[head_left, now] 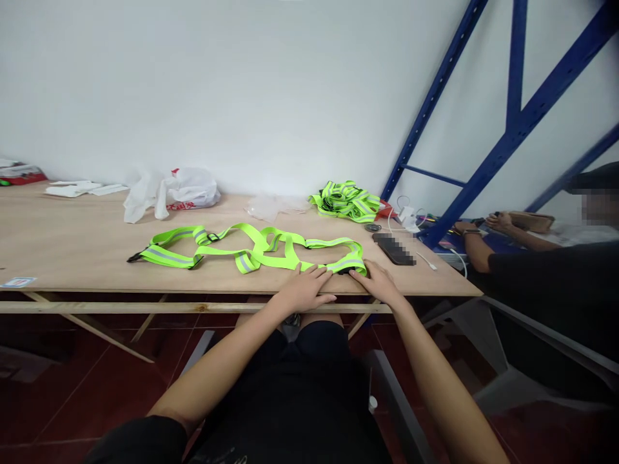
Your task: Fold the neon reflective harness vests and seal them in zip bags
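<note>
A neon-yellow reflective harness (pixel 291 251) with grey stripes lies spread along the front of the table, its straps forming loops. My left hand (pixel 304 289) rests on the lower strap near the table edge, fingers stretched out. At the harness's right end, my right hand (pixel 380 281) touches the loop with thumb and fingers apart. Between the two hands a black buckle (pixel 346 271) shows partly. Another black buckle (pixel 134 257) sits at the far left tip, and a black slider (pixel 213 238) is on a strap toward the left.
Behind lies a heap of similar yellow straps (pixel 345 201). A phone (pixel 394 249) and a white cable (pixel 425 260) are at right. Plastic bags (pixel 193 188) stand by the wall. A blue metal frame (pixel 503 145) rises at right, where another person (pixel 556 277) sits.
</note>
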A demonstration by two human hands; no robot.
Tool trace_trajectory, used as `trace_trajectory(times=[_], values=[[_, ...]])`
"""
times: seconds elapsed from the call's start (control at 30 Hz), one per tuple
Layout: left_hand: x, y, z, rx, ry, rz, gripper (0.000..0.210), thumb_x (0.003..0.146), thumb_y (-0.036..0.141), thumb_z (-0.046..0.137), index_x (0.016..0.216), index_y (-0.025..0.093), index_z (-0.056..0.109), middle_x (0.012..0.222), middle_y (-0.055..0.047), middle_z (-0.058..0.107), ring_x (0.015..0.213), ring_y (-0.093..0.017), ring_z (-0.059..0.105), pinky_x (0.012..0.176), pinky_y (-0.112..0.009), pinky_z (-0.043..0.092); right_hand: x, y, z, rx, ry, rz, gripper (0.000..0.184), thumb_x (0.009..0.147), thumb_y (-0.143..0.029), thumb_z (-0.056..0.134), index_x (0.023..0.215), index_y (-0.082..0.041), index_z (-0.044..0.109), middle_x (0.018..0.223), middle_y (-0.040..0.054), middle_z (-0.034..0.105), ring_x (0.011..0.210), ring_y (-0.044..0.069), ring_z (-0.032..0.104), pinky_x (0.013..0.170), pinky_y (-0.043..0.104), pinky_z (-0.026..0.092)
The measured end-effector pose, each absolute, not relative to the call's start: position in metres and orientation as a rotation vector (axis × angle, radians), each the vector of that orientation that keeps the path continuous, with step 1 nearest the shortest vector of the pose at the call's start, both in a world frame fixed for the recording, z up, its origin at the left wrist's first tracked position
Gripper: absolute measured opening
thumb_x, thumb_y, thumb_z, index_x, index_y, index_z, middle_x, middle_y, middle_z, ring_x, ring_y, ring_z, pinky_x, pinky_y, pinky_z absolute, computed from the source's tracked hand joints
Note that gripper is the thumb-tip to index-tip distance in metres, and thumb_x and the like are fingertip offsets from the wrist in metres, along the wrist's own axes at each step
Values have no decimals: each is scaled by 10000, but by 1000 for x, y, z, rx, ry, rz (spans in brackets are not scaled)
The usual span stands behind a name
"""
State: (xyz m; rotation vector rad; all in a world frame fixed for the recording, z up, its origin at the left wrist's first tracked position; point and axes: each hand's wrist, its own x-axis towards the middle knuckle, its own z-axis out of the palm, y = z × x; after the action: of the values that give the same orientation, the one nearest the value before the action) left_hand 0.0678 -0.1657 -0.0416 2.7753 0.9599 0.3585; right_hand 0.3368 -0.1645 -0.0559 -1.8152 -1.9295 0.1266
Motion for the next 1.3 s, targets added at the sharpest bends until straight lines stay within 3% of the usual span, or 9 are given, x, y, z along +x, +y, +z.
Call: trace_trajectory(times=[0.13,0.3,0.53,0.63,0.77,0.9,1.07,1.2,1.3], values=[[68,-167,-43,2812,992,351,688,980,628,371,1539,227,333,1584,-123,386,1467,-321,314,1176,-610,199,332,-155,-62,-1982,-1845,-16,328,907,-393,510,1134,-190,630,1162,154,704,1085,317,631,902,400,447],[71,-166,-44,2785,1034,349,677,983,623,375,1525,217,357,1583,-131,384,1466,-323,311,1174,-618,197,347,-154,-44,-2001,-1690,-68,412,878,-259,472,1270,-190,580,944,130,748,839,294,682,705,335,436],[73,-164,-46,2784,1074,326,692,974,641,375,1537,241,333,1600,-133,356,1476,-327,294,1177,-626,183,354,-146,-37,-1730,-1402,181,437,845,-310,488,1217,-160,661,795,75,749,509,220,657,659,341,494],[72,-165,-48,2791,1081,337,700,971,648,366,1541,244,328,1602,-135,351,1472,-332,298,1175,-626,184,362,-142,-37,-1689,-1406,139,379,799,-366,552,1049,-151,740,764,93,742,654,276,697,735,392,518],[72,-167,-49,2834,1092,349,710,966,651,375,1542,238,331,1590,-136,372,1460,-341,312,1172,-633,183,378,-141,-29,-1557,-1506,44,337,720,-286,568,976,-185,763,1147,135,714,1053,309,662,894,429,518],[74,-169,-48,2836,1150,364,741,955,664,384,1548,226,311,1576,-144,390,1441,-360,333,1156,-667,188,385,-143,-21,-1391,-1717,87,395,743,-250,532,1069,-202,749,1315,118,639,1214,286,596,953,421,516],[76,-170,-49,2855,1223,423,694,948,677,373,1480,236,425,1533,-157,440,1386,-365,399,1151,-678,183,378,-144,-20,-1463,-1641,25,359,839,-372,550,1085,-194,742,1228,140,668,1100,291,637,890,427,544],[73,-171,-50,2895,1173,440,655,960,681,332,1435,255,478,1601,-106,360,1459,-363,306,1170,-656,163,368,-143,-23,-1488,-1581,-93,499,757,-252,567,1243,-178,656,1260,165,587,1021,269,630,806,384,544],[80,-169,-43,2878,1084,438,667,970,666,323,1465,232,434,1610,-108,346,1488,-349,265,1175,-656,150,360,-142,-24,-1524,-1548,-111,592,733,-236,558,1322,-176,575,1146,141,629,852,233,625,785,379,524]])
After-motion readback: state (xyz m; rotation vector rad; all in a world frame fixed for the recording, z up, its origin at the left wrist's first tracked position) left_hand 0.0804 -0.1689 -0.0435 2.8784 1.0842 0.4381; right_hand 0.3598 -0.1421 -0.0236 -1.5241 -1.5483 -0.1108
